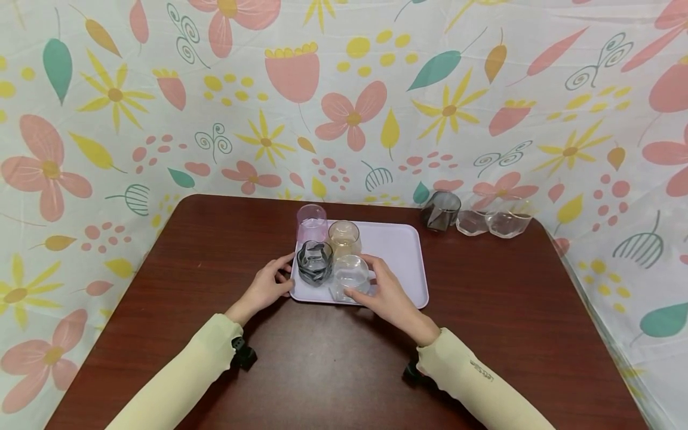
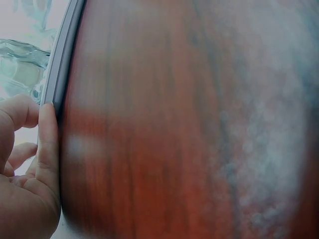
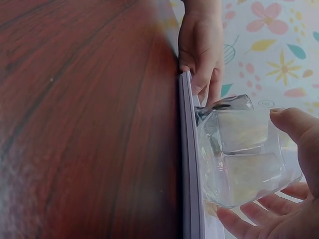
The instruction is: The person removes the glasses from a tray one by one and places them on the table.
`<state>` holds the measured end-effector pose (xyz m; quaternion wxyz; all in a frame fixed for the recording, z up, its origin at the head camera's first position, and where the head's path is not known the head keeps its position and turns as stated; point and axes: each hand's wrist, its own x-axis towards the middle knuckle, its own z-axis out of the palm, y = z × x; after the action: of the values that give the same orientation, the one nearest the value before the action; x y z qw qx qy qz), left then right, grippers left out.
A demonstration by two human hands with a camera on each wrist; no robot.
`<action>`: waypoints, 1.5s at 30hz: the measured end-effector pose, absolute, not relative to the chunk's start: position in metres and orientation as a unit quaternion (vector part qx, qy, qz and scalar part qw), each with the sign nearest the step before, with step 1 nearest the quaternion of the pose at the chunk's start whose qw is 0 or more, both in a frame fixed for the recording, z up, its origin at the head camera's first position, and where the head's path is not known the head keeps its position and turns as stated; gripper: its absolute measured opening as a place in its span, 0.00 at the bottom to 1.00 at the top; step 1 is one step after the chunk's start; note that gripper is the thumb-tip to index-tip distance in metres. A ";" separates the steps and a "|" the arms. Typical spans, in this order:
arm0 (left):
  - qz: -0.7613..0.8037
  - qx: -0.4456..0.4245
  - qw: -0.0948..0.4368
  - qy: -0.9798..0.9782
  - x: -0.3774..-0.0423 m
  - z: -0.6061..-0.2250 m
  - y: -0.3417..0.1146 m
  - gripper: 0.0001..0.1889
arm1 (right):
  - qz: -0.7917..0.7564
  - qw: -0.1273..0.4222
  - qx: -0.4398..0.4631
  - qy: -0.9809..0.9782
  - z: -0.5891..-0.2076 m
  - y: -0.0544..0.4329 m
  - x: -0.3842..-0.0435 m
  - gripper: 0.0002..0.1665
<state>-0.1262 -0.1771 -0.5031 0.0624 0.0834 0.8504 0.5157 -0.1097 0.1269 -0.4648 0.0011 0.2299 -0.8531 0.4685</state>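
My right hand (image 1: 384, 292) grips a clear faceted glass (image 1: 350, 275) between thumb and fingers at the front of the lilac tray (image 1: 398, 263). In the right wrist view the glass (image 3: 244, 154) stands tilted from that camera, close over the tray's rim. My left hand (image 1: 269, 280) holds the tray's left edge; the left wrist view shows its fingers (image 2: 47, 129) at the rim. Next to the clear glass on the tray are a dark grey wavy glass (image 1: 315, 263), an amber glass (image 1: 344, 237) and a pink glass (image 1: 312, 222) at the back left corner.
At the back right of the brown table (image 1: 484, 334) stand a dark grey glass (image 1: 441, 211) and two clear glasses, one a clear glass (image 1: 507, 222) by the table's corner. A flower-patterned cloth (image 1: 215, 89) hangs behind the table.
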 end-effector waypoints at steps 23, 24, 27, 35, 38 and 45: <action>0.515 0.085 0.062 0.851 -0.126 -0.501 -0.177 0.36 | 0.470 0.027 0.187 -0.862 -0.456 0.161 -0.109 0.44; 0.515 0.083 0.062 0.851 -0.126 -0.501 -0.177 0.36 | 0.471 0.027 0.184 -0.862 -0.455 0.162 -0.109 0.44; 0.515 0.082 0.061 0.851 -0.126 -0.501 -0.177 0.36 | 0.470 0.029 0.173 -0.865 -0.452 0.168 -0.110 0.44; 0.513 0.084 0.060 0.852 -0.126 -0.503 -0.178 0.36 | 0.458 0.049 0.148 -0.875 -0.449 0.184 -0.115 0.44; 0.514 0.084 0.062 0.852 -0.127 -0.503 -0.178 0.36 | 0.458 0.056 0.143 -0.875 -0.448 0.191 -0.116 0.44; 0.517 0.083 0.062 0.850 -0.128 -0.505 -0.178 0.36 | 0.448 0.063 0.125 -0.883 -0.448 0.208 -0.120 0.44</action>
<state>-0.1277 -0.1783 -0.5052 0.0620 0.0828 0.8496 0.5173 -0.1197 0.2079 -0.4483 0.0625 0.1253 -0.8828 0.4484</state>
